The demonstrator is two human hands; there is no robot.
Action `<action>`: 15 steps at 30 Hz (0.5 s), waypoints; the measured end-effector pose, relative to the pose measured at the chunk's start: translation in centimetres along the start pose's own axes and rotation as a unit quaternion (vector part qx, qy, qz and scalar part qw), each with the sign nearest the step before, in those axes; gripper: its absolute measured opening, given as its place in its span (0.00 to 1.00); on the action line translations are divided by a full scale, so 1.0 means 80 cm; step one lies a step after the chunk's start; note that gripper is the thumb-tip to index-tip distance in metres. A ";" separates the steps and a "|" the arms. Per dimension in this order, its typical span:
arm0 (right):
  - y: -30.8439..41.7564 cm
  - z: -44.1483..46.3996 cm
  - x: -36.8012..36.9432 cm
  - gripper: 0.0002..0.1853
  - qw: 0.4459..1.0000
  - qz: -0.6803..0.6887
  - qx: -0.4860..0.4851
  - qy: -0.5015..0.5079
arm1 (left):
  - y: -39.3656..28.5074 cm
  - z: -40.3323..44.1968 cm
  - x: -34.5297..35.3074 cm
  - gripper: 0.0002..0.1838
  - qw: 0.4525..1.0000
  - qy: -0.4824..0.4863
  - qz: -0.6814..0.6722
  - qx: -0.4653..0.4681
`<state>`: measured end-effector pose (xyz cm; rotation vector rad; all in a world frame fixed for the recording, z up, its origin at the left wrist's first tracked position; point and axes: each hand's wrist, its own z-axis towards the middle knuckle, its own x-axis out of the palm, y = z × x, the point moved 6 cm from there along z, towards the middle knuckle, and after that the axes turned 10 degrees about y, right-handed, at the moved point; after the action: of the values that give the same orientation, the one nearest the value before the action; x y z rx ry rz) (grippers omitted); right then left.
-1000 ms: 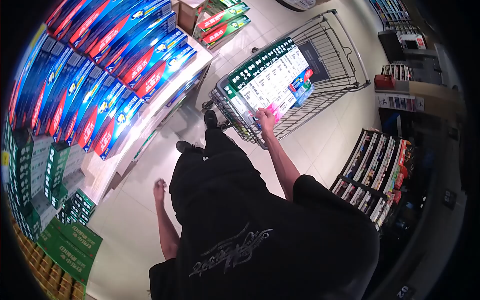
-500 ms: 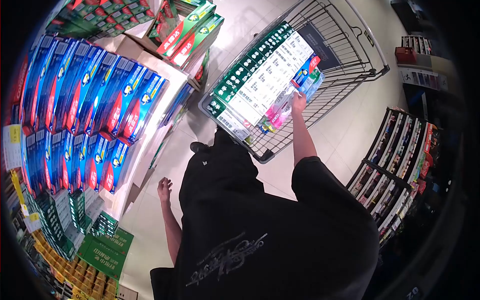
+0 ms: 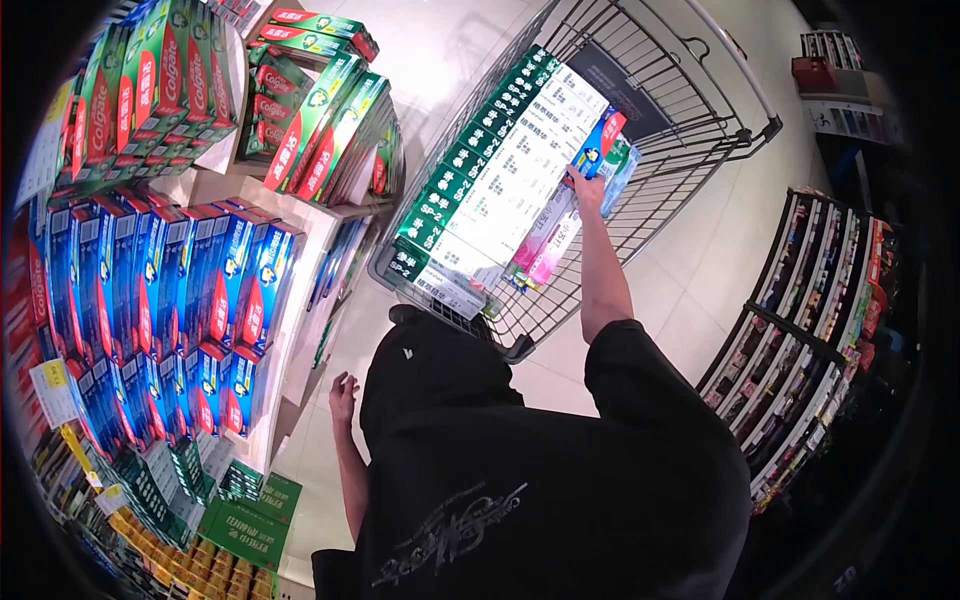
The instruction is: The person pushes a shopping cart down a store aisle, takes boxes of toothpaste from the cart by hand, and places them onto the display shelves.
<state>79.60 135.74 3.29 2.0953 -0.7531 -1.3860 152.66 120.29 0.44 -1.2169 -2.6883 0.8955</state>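
My right hand (image 3: 587, 189) is over the shopping cart (image 3: 690, 150), its fingers closed around the lower end of a blue and red toothpaste box (image 3: 598, 142). Beneath and beside that hand lie a pink and white package (image 3: 550, 240) and a light blue package (image 3: 622, 172). Rows of white and green boxes (image 3: 500, 170) marked SP-2 fill the cart's left side. Hanging low beside my leg, my left hand (image 3: 343, 396) has loosely bent fingers and nothing in it.
To the left, a display holds stacked blue and red toothpaste boxes (image 3: 170, 280), with green and red Colgate boxes (image 3: 165, 80) behind. Green cartons (image 3: 245, 525) stand lower left. A merchandise rack (image 3: 800, 330) is on the right; pale floor tiles (image 3: 670, 320) lie between.
My right hand has moved from the pink and white package to the end of the blue and red toothpaste box. The view has shifted, showing more of the Colgate display.
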 end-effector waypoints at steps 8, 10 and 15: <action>-0.007 0.005 -0.008 0.24 0.991 0.104 0.047 0.073 | 0.051 -0.023 -0.017 0.24 0.992 -0.008 -0.043 -0.115; -0.013 0.003 -0.015 0.24 0.981 0.156 0.082 0.083 | 0.022 -0.026 -0.013 0.27 0.995 -0.007 -0.042 -0.089; -0.009 -0.015 -0.024 0.20 0.917 0.378 0.101 0.077 | -0.030 -0.001 -0.003 0.27 0.999 -0.010 -0.036 -0.004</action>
<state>80.20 137.69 4.44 1.7147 -1.4821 -0.7279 151.27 118.90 1.83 -1.1108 -2.7348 0.8935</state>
